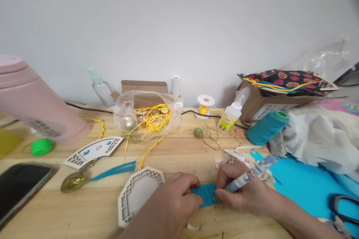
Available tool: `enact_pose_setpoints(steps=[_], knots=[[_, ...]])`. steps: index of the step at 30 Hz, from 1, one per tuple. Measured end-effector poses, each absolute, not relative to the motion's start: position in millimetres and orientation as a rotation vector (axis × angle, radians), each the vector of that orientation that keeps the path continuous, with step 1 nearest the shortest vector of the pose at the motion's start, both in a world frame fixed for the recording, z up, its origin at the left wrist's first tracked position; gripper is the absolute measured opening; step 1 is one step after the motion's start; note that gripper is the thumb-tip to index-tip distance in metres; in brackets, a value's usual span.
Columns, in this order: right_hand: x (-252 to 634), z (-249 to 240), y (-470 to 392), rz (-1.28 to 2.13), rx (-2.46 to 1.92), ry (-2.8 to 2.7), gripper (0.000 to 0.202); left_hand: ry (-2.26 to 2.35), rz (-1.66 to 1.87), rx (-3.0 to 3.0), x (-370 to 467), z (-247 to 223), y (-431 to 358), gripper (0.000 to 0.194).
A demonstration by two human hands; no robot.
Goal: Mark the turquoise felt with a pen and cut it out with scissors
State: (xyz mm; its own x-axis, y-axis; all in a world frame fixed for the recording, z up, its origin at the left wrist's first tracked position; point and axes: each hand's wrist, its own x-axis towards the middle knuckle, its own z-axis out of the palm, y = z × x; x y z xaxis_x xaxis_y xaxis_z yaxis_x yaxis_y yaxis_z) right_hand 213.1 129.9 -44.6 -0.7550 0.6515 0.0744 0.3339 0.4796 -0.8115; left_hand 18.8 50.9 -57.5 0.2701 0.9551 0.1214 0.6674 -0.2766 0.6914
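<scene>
My left hand (179, 198) is closed on the left end of a small blue piece (207, 195) with faint curved marks on it, low against the wooden table. A patterned pen (252, 173) is gripped in my right hand (235, 186), its lower end at the right side of the blue piece. Left of my left hand lies an octagonal wooden frame (140, 190) with lattice edges and a yellow cord, partly covered by my forearm. Paper scraps and a large blue sheet (303, 190) are beside my right arm.
Behind stand a bag of yellow cord (154, 117), a yellow spool (204, 106), a glue bottle (230, 115) and teal thread (266, 127). Scissors (346, 209) lie right. A fan-shaped piece (95, 151), a phone (22, 186) and a pink tumbler (42, 101) are left.
</scene>
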Motion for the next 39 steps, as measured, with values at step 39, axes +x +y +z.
enact_pose_setpoints(steps=[39], knots=[[212.3,-41.6,132.0,1.454,-0.777,-2.068,0.022,1.472,0.792,2.120,20.1,-55.4,49.9,0.021]])
